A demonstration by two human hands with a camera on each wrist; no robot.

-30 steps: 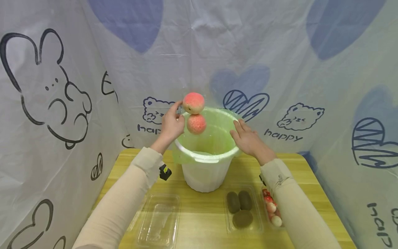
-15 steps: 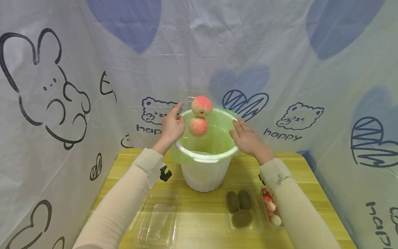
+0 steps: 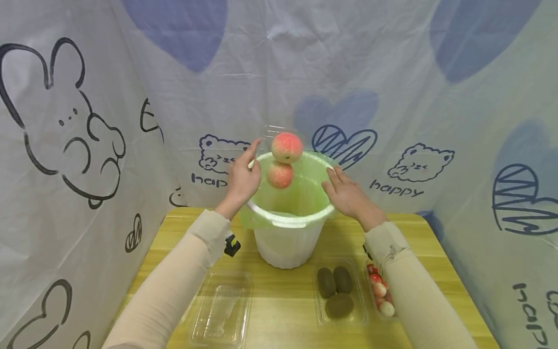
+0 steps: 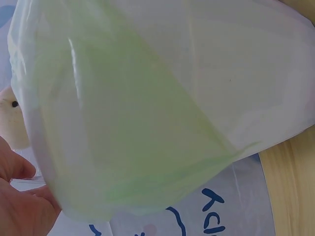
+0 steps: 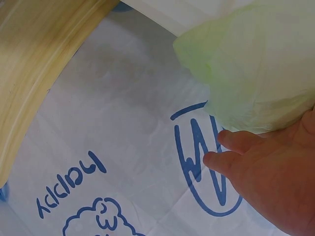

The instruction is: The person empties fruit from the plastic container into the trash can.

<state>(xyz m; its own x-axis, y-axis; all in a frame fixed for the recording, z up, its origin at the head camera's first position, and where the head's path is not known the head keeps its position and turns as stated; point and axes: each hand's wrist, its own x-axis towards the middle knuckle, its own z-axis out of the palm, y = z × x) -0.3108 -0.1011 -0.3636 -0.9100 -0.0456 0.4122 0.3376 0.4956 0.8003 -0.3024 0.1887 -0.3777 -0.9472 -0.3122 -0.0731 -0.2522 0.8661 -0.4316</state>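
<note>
At the far left, a pale curtain [image 3: 39, 232] carries an outlined rabbit figure. On the wooden table's near left lies a shallow see-through box [image 3: 222, 310], its longer sides running away from the person. The left hand [image 3: 243, 180] comes next, pinching the left edge of a transparent tray [image 3: 275, 129] between thumb and fingers, as its wrist view partly shows. That tray is held up over the mouth of a white bin [image 3: 285, 247], its top edge standing above the far rim; its walls are so glassy that neither its exact tilt nor its long axis can be told. Inside it two peaches touch, one above the other, their line running nearly upright and leaning slightly right at the top: the upper peach [image 3: 286, 147] is pink above and creamy below, with a dark spot facing down toward the viewer; the lower peach [image 3: 280, 175] is a more even, speckled coral. A pale green liner [image 3: 305, 194] covers the bin's inside and folds over its rim. Right of the bin's base, three brown kiwis [image 3: 340, 305] sit in a container. The right hand [image 3: 348, 196] rests loosely at the right rim, fingers extended. Rightmost, red and whitish round pieces [image 3: 380, 290] lie partly behind the sleeve.
</note>
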